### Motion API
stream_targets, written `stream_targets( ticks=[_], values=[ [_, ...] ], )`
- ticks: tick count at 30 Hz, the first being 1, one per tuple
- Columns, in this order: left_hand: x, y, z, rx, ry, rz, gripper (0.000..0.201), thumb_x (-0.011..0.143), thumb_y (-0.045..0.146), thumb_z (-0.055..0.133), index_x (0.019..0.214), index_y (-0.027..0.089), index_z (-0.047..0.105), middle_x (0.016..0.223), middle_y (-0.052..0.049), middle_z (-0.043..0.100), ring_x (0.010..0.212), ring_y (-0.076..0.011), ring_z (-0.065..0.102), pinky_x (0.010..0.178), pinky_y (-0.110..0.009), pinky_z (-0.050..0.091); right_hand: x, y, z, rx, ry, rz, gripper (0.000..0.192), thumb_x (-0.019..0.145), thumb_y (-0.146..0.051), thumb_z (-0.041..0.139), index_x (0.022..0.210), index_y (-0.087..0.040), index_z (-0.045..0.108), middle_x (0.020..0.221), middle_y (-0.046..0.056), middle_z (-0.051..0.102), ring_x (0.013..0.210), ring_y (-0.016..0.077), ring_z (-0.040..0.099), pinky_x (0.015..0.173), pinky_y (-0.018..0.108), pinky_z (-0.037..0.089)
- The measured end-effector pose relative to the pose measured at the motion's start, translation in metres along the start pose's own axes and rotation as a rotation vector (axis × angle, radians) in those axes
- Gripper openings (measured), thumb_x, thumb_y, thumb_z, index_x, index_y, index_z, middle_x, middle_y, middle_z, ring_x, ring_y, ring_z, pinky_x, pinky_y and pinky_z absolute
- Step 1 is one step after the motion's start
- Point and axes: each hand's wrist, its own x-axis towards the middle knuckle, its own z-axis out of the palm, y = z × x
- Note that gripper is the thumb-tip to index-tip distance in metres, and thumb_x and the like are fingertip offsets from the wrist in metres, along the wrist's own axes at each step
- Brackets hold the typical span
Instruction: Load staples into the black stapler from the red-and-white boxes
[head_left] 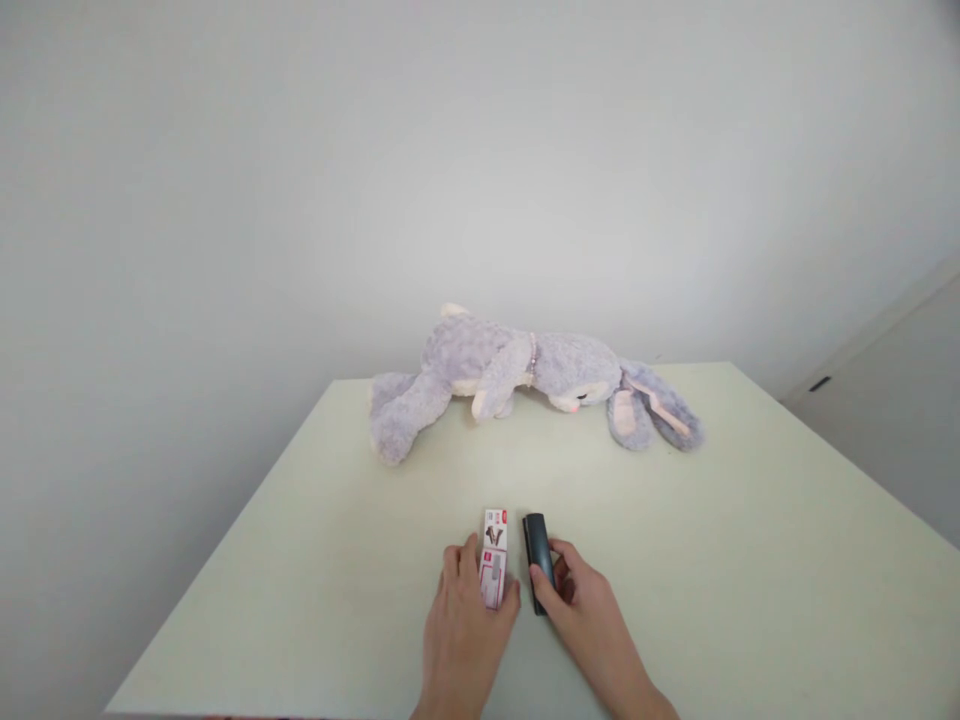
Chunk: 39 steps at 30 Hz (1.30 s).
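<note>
A small white and pink staple box (492,580), with a grey strip pictured on top, lies between the thumb and fingers of my left hand (466,620). That hand is closed around its sides. Touching its far end is a second small box (495,528), white with red print and a dark picture. Just to the right, a dark stapler (538,550) lies lengthwise on the table. My right hand (574,595) grips its near right part, thumb on top and fingers along the right side. The fingertips are partly hidden.
A lilac plush rabbit (469,350) lies on its side along the back of the pale table (300,560), its long ears toward the right. Behind it rises a plain wall (480,160). A grey panel with a dark slot (820,383) stands beyond the table's right edge.
</note>
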Motion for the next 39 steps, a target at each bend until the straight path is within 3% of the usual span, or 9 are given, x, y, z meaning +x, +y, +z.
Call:
stream_targets(
  ticks=[5, 9, 13, 18, 22, 24, 30, 35, 39],
  values=[
    [0.009, -0.024, -0.006, -0.04, 0.003, 0.028, 0.027, 0.095, 0.036, 0.054, 0.118, 0.026, 0.061, 0.111, -0.006, 0.063, 0.093, -0.0225, 0.068, 0.083, -0.034, 0.051, -0.006, 0.014, -0.024, 0.003, 0.056, 0.046, 0.038, 0.096, -0.05, 0.056, 0.12, -0.021, 0.062, 0.072, -0.002, 0.061, 0.062, 0.0186, 0.06, 0.059, 0.028, 0.043],
    [0.042, -0.052, -0.014, -0.055, 0.092, 0.04, 0.032, 0.095, 0.043, 0.054, 0.12, 0.024, 0.063, 0.113, -0.008, 0.063, 0.096, -0.0247, 0.068, 0.089, -0.039, 0.052, -0.009, 0.016, -0.027, -0.007, 0.073, 0.052, 0.038, 0.097, -0.05, 0.055, 0.12, -0.021, 0.062, 0.073, -0.002, 0.06, 0.063, 0.0185, 0.06, 0.059, 0.028, 0.044],
    [0.065, -0.063, -0.017, -0.078, 0.125, 0.075, 0.038, 0.099, 0.05, 0.048, 0.12, 0.023, 0.063, 0.111, -0.008, 0.064, 0.106, -0.028, 0.065, 0.097, -0.044, 0.051, -0.013, 0.01, -0.025, -0.072, 0.093, 0.063, 0.038, 0.097, -0.048, 0.052, 0.123, -0.022, 0.061, 0.077, -0.002, 0.062, 0.065, 0.0192, 0.061, 0.062, 0.03, 0.046],
    [0.033, -0.091, -0.026, -0.142, 0.182, 0.127, 0.039, 0.1, 0.045, 0.045, 0.13, 0.021, 0.056, 0.121, -0.01, 0.064, 0.113, -0.0287, 0.061, 0.098, -0.046, 0.05, -0.016, -0.001, -0.027, -0.241, 0.229, 0.021, 0.043, 0.095, -0.042, 0.052, 0.135, -0.026, 0.054, 0.11, 0.004, 0.065, 0.087, 0.0207, 0.066, 0.078, 0.032, 0.052],
    [0.003, -0.107, -0.028, 0.004, 0.106, 0.237, 0.042, 0.094, 0.031, 0.052, 0.136, 0.029, 0.057, 0.123, -0.008, 0.064, 0.114, -0.0298, 0.06, 0.097, -0.048, 0.048, -0.012, -0.005, -0.029, -0.271, 0.219, -0.021, 0.043, 0.094, -0.037, 0.051, 0.135, -0.026, 0.054, 0.114, 0.005, 0.062, 0.09, 0.0206, 0.066, 0.081, 0.033, 0.053],
    [-0.001, -0.106, -0.025, 0.089, 0.098, 0.247, 0.043, 0.093, 0.025, 0.052, 0.134, 0.031, 0.061, 0.126, -0.007, 0.063, 0.117, -0.0298, 0.058, 0.1, -0.05, 0.046, -0.01, -0.006, -0.031, -0.267, 0.2, -0.037, 0.042, 0.094, -0.035, 0.05, 0.135, -0.025, 0.054, 0.114, 0.006, 0.062, 0.091, 0.0207, 0.066, 0.082, 0.033, 0.053],
    [0.009, -0.077, -0.02, 0.156, 0.256, 0.271, 0.05, 0.095, 0.02, 0.048, 0.143, 0.032, 0.057, 0.143, -0.008, 0.053, 0.132, -0.0319, 0.045, 0.113, -0.057, 0.033, -0.013, -0.006, -0.038, -0.286, 0.191, -0.067, 0.04, 0.093, -0.032, 0.05, 0.132, -0.025, 0.058, 0.112, 0.006, 0.062, 0.094, 0.0213, 0.066, 0.083, 0.033, 0.053],
    [0.001, -0.04, -0.007, 0.067, 0.075, 0.381, 0.037, 0.099, 0.029, 0.051, 0.132, 0.032, 0.065, 0.126, -0.008, 0.06, 0.118, -0.0284, 0.055, 0.104, -0.048, 0.045, -0.017, -0.001, -0.041, -0.312, 0.234, -0.068, 0.035, 0.09, -0.03, 0.053, 0.123, -0.027, 0.063, 0.105, 0.004, 0.062, 0.087, 0.0207, 0.066, 0.079, 0.032, 0.054],
    [-0.001, -0.026, 0.011, 0.05, 0.028, 0.426, 0.055, 0.097, 0.029, 0.056, 0.152, 0.034, 0.046, 0.136, -0.007, 0.056, 0.125, -0.0277, 0.054, 0.112, -0.051, 0.039, -0.02, 0.002, -0.046, -0.343, 0.238, -0.085, 0.035, 0.09, -0.029, 0.055, 0.124, -0.028, 0.066, 0.101, 0.004, 0.061, 0.085, 0.0213, 0.066, 0.08, 0.033, 0.054]
  ],
)
